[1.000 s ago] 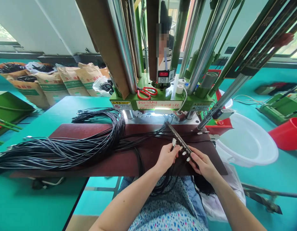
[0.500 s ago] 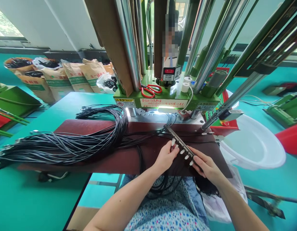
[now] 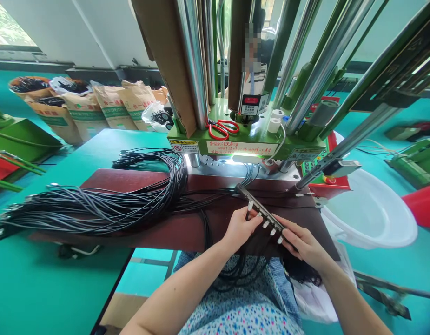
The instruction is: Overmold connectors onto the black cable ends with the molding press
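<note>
A narrow dark metal bar (image 3: 257, 202) lies slanted above the brown board, with several white cable connectors (image 3: 273, 231) set along its near edge. My right hand (image 3: 303, 243) grips the bar's lower right end, thumb on top. Closed in a pinch at the bar's near edge, my left hand (image 3: 241, 229) holds a black cable just below its white connector (image 3: 250, 204). Other black cables (image 3: 248, 173) run from the bar's far end toward the press. Part of the cables below the bar is hidden by my hands.
A big bundle of black cables (image 3: 131, 204) covers the left of the brown board (image 3: 145, 241). Behind stands a green press (image 3: 187, 135) with red-handled scissors (image 3: 223, 129) on it. At the right is a white tub (image 3: 385, 239). Paper sacks (image 3: 84, 114) stand far left.
The view has shifted slightly. The bar and both hands keep nearly the same places relative to each other, with my left fingers still at the connectors.
</note>
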### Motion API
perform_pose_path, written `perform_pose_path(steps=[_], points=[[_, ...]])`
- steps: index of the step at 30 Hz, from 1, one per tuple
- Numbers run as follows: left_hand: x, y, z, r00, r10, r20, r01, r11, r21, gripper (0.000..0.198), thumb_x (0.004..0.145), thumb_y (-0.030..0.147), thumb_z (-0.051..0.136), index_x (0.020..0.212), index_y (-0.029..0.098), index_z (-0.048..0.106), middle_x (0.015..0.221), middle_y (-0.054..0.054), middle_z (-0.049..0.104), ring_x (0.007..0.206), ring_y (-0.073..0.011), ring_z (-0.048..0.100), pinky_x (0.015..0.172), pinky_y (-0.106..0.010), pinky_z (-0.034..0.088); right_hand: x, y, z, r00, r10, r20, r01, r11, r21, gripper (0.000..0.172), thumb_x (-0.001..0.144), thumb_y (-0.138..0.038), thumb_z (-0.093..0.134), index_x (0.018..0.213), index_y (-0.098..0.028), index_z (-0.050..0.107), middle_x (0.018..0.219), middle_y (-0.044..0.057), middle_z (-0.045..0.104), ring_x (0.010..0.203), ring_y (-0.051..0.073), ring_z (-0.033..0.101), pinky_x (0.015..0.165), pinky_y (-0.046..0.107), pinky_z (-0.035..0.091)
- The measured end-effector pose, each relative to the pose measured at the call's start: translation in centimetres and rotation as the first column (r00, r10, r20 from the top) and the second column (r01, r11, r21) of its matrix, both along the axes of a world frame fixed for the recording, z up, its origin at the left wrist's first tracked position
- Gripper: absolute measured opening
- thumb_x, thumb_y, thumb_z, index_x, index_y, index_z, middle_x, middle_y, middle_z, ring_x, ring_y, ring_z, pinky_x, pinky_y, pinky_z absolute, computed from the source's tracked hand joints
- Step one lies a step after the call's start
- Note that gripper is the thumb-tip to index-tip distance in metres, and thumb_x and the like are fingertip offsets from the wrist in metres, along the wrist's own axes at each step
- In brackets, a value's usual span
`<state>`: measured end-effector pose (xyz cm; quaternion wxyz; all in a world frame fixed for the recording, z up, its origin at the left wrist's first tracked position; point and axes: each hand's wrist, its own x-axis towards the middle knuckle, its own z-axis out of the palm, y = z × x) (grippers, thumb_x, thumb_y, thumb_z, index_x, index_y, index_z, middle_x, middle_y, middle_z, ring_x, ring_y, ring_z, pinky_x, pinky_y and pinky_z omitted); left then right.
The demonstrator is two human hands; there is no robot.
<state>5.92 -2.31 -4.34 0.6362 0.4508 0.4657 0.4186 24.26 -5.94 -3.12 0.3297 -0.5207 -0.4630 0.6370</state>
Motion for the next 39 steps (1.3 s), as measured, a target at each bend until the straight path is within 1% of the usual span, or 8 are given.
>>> perform_pose_path(steps=[7, 11, 15, 20, 26, 30, 35, 39], points=[[0.0, 0.0, -0.7, 0.997, 0.029, -0.065, -0.024, 0.997, 0.074, 0.023, 0.071, 0.032, 0.058, 0.063, 0.016, 0.045, 0.044, 0.009, 0.039, 0.038, -0.003, 0.032, 0.04, -0.017, 0.025, 0.1, -0.2, -1.2, 0.992, 0.075, 0.097, -0.086, 0.99, 0.11, 0.056, 0.081, -0.047, 0.054, 0.129, -0.021, 0.045, 0.073, 0.002, 0.055, 0.052, 0.009, 0.038, 0.045, 0.02, 0.035], [0.2, 0.1, -0.2, 0.998, 0.061, -0.003, -0.06, 0.995, 0.077, 0.023, 0.078, 0.039, 0.05, 0.074, 0.017, 0.044, 0.047, 0.008, 0.042, 0.036, -0.0033, 0.032, 0.036, -0.015, 0.024, -0.3, -0.3, -0.6, 0.998, -0.056, 0.011, 0.056, 0.998, 0.008, 0.055, 0.077, -0.049, 0.059, 0.124, -0.022, 0.05, 0.084, 0.004, 0.057, 0.058, 0.008, 0.045, 0.049, 0.018, 0.04], [0.2, 0.1, 0.3, 0.984, 0.128, 0.126, -0.128, 0.992, -0.007, 0.025, 0.084, 0.046, 0.035, 0.084, 0.021, 0.037, 0.05, 0.009, 0.048, 0.028, -0.0037, 0.026, 0.027, -0.015, 0.016, -0.4, -0.6, -0.1, 0.99, -0.142, 0.001, 0.142, 0.99, 0.014, 0.06, 0.076, -0.047, 0.06, 0.127, -0.018, 0.047, 0.064, -0.001, 0.05, 0.045, 0.005, 0.034, 0.035, 0.015, 0.027], [-0.1, 0.1, 0.1, 0.99, 0.077, 0.122, -0.074, 0.997, -0.03, 0.031, 0.08, 0.047, 0.043, 0.07, 0.018, 0.045, 0.045, 0.007, 0.043, 0.028, -0.0027, 0.028, 0.026, -0.015, 0.018, -0.3, -0.8, -0.1, 0.99, -0.135, -0.032, 0.137, 0.989, 0.048, 0.059, 0.077, -0.045, 0.06, 0.126, -0.015, 0.047, 0.054, -0.005, 0.038, 0.045, 0.006, 0.032, 0.034, 0.015, 0.023], [-0.5, 0.2, 0.2, 0.963, 0.08, 0.256, -0.027, 0.979, -0.204, 0.032, 0.071, 0.045, 0.057, 0.062, 0.017, 0.043, 0.037, 0.013, 0.022, 0.029, -0.0006, 0.013, 0.029, -0.015, 0.007, -0.1, -0.7, -0.1, 0.993, -0.112, -0.041, 0.114, 0.993, 0.025, 0.054, 0.079, -0.046, 0.058, 0.124, -0.018, 0.049, 0.058, -0.004, 0.043, 0.043, 0.004, 0.031, 0.036, 0.015, 0.02], [-0.9, 0.3, 0.5, 0.961, 0.046, 0.271, 0.013, 0.978, -0.21, 0.032, 0.069, 0.044, 0.06, 0.062, 0.016, 0.046, 0.037, 0.013, 0.02, 0.03, -0.0005, 0.012, 0.03, -0.015, 0.007, -0.1, -0.7, -0.2, 0.989, -0.146, -0.038, 0.145, 0.989, -0.032, 0.052, 0.077, -0.046, 0.06, 0.122, -0.021, 0.051, 0.071, 0.0, 0.052, 0.046, 0.003, 0.033, 0.037, 0.014, 0.023], [-1.1, 0.4, 0.9, 0.962, 0.0, 0.274, 0.066, 0.97, -0.235, 0.033, 0.069, 0.044, 0.06, 0.058, 0.017, 0.045, 0.037, 0.012, 0.02, 0.031, -0.0006, 0.011, 0.03, -0.016, 0.007, 0.2, -0.5, -0.4, 0.991, -0.119, -0.068, 0.12, 0.993, 0.007, 0.05, 0.078, -0.045, 0.06, 0.121, -0.021, 0.053, 0.059, -0.004, 0.044, 0.043, 0.003, 0.031, 0.035, 0.015, 0.022], [-1.2, 0.5, 0.9, 0.965, -0.025, 0.26, 0.089, 0.968, -0.234, 0.033, 0.069, 0.044, 0.06, 0.058, 0.016, 0.045, 0.037, 0.012, 0.02, 0.031, -0.0006, 0.011, 0.03, -0.016, 0.007, 0.4, -0.4, -0.4, 0.994, -0.096, -0.055, 0.097, 0.995, 0.015, 0.049, 0.078, -0.045, 0.06, 0.121, -0.021, 0.053, 0.061, -0.003, 0.045, 0.043, 0.003, 0.03, 0.035, 0.015, 0.021]])
